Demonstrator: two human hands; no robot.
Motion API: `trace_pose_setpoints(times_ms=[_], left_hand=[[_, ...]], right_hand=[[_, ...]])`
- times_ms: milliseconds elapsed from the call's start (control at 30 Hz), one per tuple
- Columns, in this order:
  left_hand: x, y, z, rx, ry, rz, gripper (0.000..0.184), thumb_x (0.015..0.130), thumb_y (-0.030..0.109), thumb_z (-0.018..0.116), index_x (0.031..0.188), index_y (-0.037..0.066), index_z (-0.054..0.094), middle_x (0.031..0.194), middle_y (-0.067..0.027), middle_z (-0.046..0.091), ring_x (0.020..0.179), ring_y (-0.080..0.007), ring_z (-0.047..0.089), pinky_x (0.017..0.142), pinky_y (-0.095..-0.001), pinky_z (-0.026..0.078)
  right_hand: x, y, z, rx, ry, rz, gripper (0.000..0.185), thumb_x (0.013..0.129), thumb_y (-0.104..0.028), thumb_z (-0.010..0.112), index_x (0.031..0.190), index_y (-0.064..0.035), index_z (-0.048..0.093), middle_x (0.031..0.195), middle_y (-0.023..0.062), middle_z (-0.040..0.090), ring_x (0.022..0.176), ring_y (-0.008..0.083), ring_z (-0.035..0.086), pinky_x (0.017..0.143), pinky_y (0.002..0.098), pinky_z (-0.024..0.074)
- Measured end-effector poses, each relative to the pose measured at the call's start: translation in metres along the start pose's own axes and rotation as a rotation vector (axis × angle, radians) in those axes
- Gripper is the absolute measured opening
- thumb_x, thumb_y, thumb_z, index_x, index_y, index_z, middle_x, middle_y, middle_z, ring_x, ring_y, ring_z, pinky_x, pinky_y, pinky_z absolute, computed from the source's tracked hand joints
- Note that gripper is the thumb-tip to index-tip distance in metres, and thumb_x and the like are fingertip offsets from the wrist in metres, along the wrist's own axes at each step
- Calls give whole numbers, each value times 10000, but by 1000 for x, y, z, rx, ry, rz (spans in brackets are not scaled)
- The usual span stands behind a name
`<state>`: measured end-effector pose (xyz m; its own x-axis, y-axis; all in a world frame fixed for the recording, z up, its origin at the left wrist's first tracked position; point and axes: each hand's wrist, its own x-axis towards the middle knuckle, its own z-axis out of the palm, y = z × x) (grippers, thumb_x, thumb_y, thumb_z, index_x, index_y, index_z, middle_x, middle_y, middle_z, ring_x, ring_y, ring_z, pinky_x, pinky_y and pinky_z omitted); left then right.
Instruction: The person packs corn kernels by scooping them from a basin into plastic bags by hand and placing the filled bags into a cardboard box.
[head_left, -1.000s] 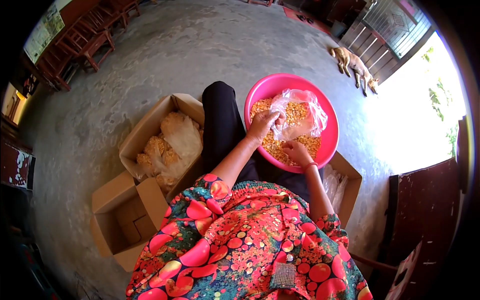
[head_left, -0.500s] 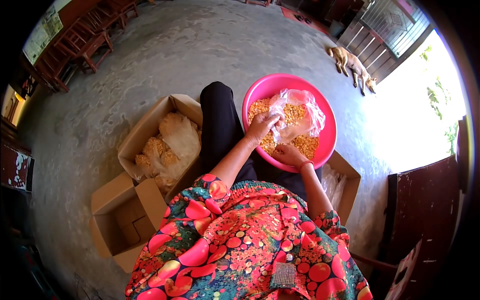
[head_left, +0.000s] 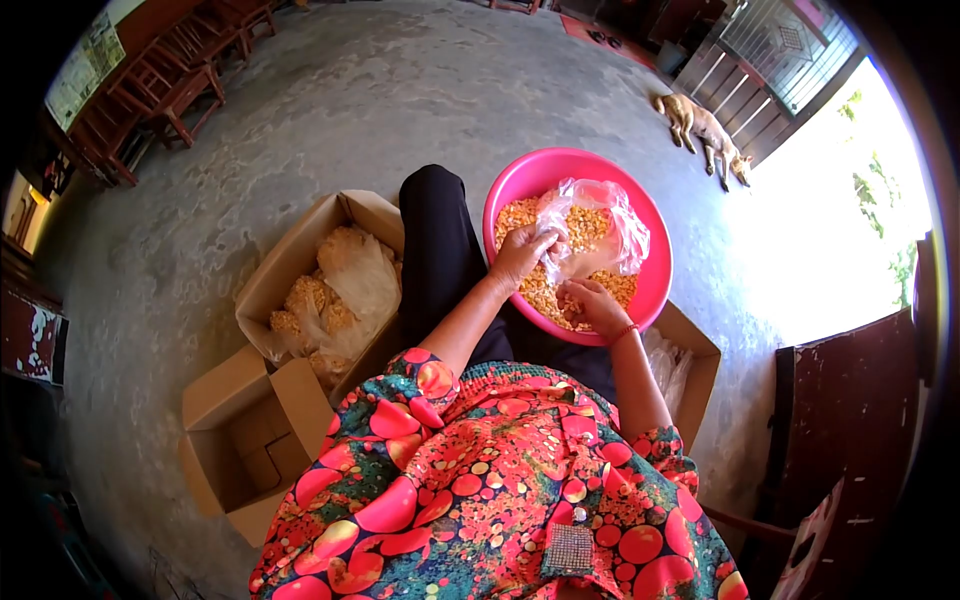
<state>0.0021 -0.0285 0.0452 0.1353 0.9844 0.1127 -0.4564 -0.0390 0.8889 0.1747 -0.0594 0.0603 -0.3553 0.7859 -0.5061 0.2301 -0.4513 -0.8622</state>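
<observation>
A pink basin (head_left: 655, 270) rests on my lap, with yellow corn kernels (head_left: 588, 228) spread over its bottom. My left hand (head_left: 522, 252) is closed on the edge of a clear plastic bag (head_left: 622, 232), which lies over the kernels inside the basin. Low in the basin, my right hand (head_left: 596, 306) has its fingers curled down at the kernels; whether any are between the fingertips is too small to tell. A red band circles the right wrist.
On the left stands a cardboard box (head_left: 282, 250) holding bags of kernels, beside an open cardboard box (head_left: 215, 390). Another box (head_left: 700, 375) with plastic bags is at my right. A dog (head_left: 705, 130) lies near the doorway; wooden chairs (head_left: 170, 90) stand at upper left.
My right hand first moved left and down over the kernels, then back right and slightly up, with its fingers curled. My left hand has kept its hold on the bag.
</observation>
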Motion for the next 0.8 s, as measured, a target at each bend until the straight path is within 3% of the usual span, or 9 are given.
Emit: trace_pose_setpoints(times_ms=[167, 433, 800], left_hand=[[0, 0, 1, -6, 11, -4, 174, 823, 149, 481, 821, 37, 614, 668, 12, 556, 576, -51, 505, 535, -183, 415], [-1, 3, 1, -23, 12, -17, 154, 814, 137, 501, 810, 26, 607, 641, 9, 552, 557, -52, 507, 513, -188, 414], [-2, 3, 1, 10, 5, -13, 186, 827, 159, 476, 845, 27, 606, 671, 8, 550, 577, -54, 502, 534, -184, 416]], right_hand=[[-2, -1, 0, 69, 23, -1, 215, 826, -260, 460, 810, -62, 543, 634, -14, 474, 462, 55, 405, 401, 173, 326], [5, 5, -9, 110, -171, 79, 172, 823, -203, 478, 738, -56, 503, 527, -55, 372, 361, 25, 267, 317, 172, 178], [-1, 0, -1, 17, -262, 20, 148, 830, -186, 466, 773, -56, 508, 541, -47, 367, 379, 23, 265, 338, 172, 199]])
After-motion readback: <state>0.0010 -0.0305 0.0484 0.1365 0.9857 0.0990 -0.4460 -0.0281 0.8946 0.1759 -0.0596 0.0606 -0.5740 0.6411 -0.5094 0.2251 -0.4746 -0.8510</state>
